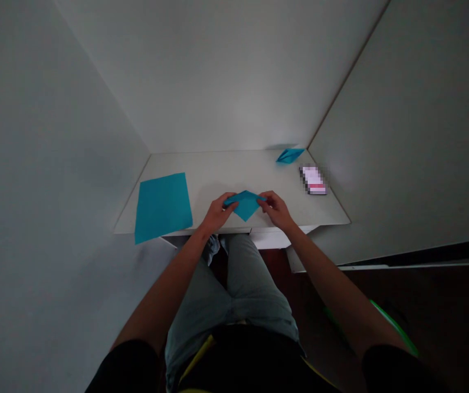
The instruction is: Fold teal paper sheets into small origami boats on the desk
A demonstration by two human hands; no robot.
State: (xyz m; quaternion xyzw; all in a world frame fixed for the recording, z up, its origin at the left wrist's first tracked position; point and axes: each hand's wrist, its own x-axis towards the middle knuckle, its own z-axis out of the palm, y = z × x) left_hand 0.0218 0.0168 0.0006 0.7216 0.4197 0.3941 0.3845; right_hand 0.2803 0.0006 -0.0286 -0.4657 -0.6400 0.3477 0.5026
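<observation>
A small folded piece of blue paper [246, 207] is held above the front part of the white desk. Its near part comes to a downward point, and its two sides reach out into my fingers. My left hand [219, 212] pinches the left side between thumb and fingers. On the right side, my right hand [275, 209] grips the paper the same way. The fingers cover both ends of the folded paper.
A flat blue paper sheet [164, 207] lies at the desk's left, one corner past the front edge. Another folded blue paper shape [290, 155] rests at the back right. A blurred-out phone [313, 180] lies near the right edge. Walls enclose the white desk [218, 164].
</observation>
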